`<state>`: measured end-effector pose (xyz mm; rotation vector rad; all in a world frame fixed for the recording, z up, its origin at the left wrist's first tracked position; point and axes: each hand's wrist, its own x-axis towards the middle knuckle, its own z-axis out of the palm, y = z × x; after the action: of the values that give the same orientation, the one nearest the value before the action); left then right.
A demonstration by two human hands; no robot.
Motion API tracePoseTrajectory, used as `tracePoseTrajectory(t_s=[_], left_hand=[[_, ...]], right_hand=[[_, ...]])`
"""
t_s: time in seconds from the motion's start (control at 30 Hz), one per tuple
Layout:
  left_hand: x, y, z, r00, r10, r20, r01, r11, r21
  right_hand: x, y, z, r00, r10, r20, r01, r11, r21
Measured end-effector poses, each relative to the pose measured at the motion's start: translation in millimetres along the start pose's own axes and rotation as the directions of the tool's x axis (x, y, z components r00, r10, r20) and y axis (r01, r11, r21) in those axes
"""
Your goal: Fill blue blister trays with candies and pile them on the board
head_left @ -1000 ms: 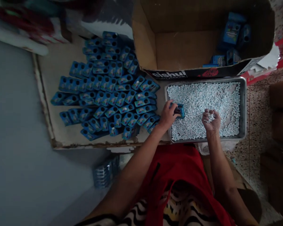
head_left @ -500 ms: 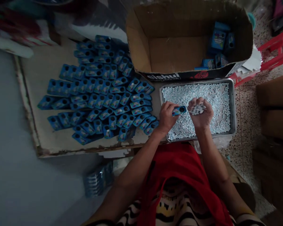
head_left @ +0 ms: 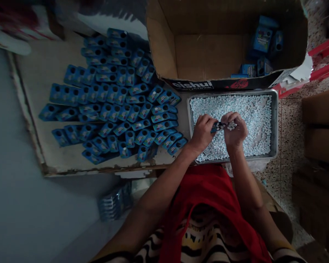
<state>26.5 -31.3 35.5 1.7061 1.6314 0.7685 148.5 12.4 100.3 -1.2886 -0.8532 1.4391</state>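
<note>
Over a metal tray (head_left: 275, 128) strewn with small white and pale blue candies (head_left: 252, 109), my two hands meet. My left hand (head_left: 203, 131) is closed around a small blue candy box (head_left: 214, 128), its holed end turned toward the right hand. Cupped beside it, my right hand (head_left: 235, 131) holds a handful of candies (head_left: 231, 126). Some candies lie at the mouth of the box, between the hands. Most of the box is hidden by my left fingers.
Many blue boxes (head_left: 112, 109) with round holes stand in rows on the table (head_left: 33, 109) at left. Behind the tray is a cardboard carton (head_left: 200, 58) with several blue boxes (head_left: 263, 38) inside. A red stool (head_left: 325, 54) and brown cartons (head_left: 320, 128) are at right.
My left hand has moved right, bringing the box against the right hand. Candies from my right palm now sit at the box's opening. The whole view has shifted slightly.
</note>
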Motion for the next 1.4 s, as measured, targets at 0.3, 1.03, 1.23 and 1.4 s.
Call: tracePoseTrajectory(t_s=[0.3,1.03,1.23,1.4], left_hand=[[10.5,6.4,1.8,0.999,-0.006,0.032,0.003,0.997,0.082],[-2.2,-51.0,-9.9,0.966,-0.248,-0.079,0.221,0.943,-0.249],[-13.0,-61.4,-12.6,0.957,-0.287,-0.033,0.267,0.922,-0.280],[-10.8,-49.7,-7.9,0.969,-0.241,-0.056,0.230,0.961,-0.152]], right_hand=[[-6.0,8.2,0.7,0.997,-0.070,0.012,0.070,0.996,0.056],[87.7,84.1,-67.7,0.950,-0.047,0.309,0.313,0.122,-0.942],[64.6,85.4,-72.3,0.981,0.116,0.155,0.129,0.204,-0.970],[35.5,41.2,-82.1,0.966,0.224,0.129,-0.019,0.559,-0.829]])
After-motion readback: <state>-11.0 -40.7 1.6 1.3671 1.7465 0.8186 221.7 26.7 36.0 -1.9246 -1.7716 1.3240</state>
